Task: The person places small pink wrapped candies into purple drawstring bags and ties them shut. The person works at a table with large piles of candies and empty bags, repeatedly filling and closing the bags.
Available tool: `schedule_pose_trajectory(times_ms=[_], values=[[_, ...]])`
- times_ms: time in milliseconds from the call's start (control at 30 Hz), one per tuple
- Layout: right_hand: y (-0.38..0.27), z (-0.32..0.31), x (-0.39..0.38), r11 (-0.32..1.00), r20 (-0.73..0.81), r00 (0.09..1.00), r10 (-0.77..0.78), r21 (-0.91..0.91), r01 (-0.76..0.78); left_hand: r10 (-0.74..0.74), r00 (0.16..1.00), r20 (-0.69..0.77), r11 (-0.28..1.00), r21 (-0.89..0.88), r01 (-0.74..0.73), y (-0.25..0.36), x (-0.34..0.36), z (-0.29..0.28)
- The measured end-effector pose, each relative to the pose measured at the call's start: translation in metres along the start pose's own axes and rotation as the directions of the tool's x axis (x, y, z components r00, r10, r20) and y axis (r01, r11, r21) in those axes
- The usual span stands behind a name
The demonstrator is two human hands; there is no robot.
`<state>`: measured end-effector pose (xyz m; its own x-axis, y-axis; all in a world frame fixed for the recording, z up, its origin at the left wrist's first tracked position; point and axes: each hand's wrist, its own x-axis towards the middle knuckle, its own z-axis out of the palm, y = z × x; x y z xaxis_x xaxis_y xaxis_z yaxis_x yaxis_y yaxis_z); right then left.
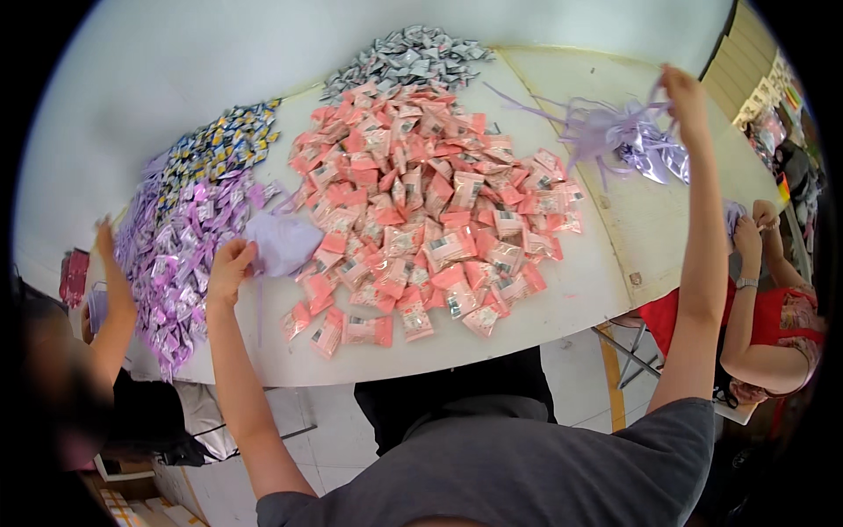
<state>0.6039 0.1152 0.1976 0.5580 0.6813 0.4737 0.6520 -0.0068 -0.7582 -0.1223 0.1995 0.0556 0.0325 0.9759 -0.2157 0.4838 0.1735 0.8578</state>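
Head view: left hand (pixel 230 270) grips a lilac pouch (pixel 285 244) beside pink packets (pixel 421 202) on the white desk (pixel 421 356); right hand (pixel 684 91) pinches lilac ribbon at a shiny bundle (pixel 648 151).

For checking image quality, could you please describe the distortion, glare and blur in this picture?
Head view: the lens appears to bow the front edge of the white tabletop, with black corners around; head view: glints on the shiny purple foil packets; head view: the co-worker at the left edge is blurred, while the heaped pink-and-clear plastic packets look sharper.
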Motion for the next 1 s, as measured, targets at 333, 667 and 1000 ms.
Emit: schedule_pose_trajectory(times_ms=[333, 667, 1000], values=[[0.006, 0.204, -0.038, 0.888, 0.599, 0.791, -0.122, -0.291, 0.357, 0.863, 0.482, -0.153, 0.406, 0.778, -0.479, 0.121, -0.071, 0.04], [0.025, 0.251, 0.002, 0.978, 0.725, 0.678, 0.119, -0.202, 0.044, 0.74, 0.612, -0.279, 0.574, 0.737, -0.357, 0.046, -0.11, 0.099], [0.012, 0.35, 0.026, 0.874, 0.584, 0.793, -0.174, -0.279, 0.397, 0.668, 0.518, -0.535, 0.736, 0.577, -0.353, 0.024, -0.097, 0.116]])
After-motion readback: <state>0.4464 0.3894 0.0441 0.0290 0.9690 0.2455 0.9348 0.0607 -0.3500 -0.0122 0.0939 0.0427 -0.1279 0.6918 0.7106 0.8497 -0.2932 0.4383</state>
